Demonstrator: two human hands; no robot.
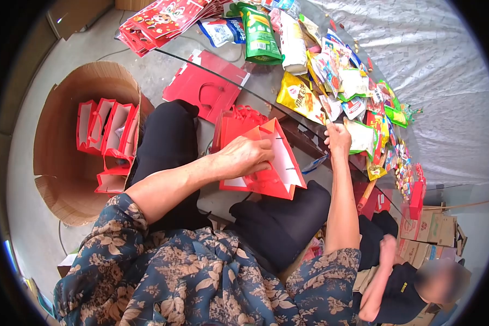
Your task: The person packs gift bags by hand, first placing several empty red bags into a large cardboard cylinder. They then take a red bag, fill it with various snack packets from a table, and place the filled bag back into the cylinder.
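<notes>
My left hand (246, 157) is closed on the upper edge of an open red paper bag (280, 171), whose white inside faces right. The bag hangs above my knees, beside more red bags (239, 124). Farther right, over the glass table edge, my right hand (338, 138) pinches the lower corner of a yellow snack packet (300, 99). A white and green packet (361, 137) lies just right of those fingers.
Snack packets (326, 70) are heaped on the glass table, with a green packet (259, 35) and printed red bags (160, 19) behind. A cardboard box (60, 146) holding several red bags stands left. Another person (399, 293) sits lower right near cartons (429, 228).
</notes>
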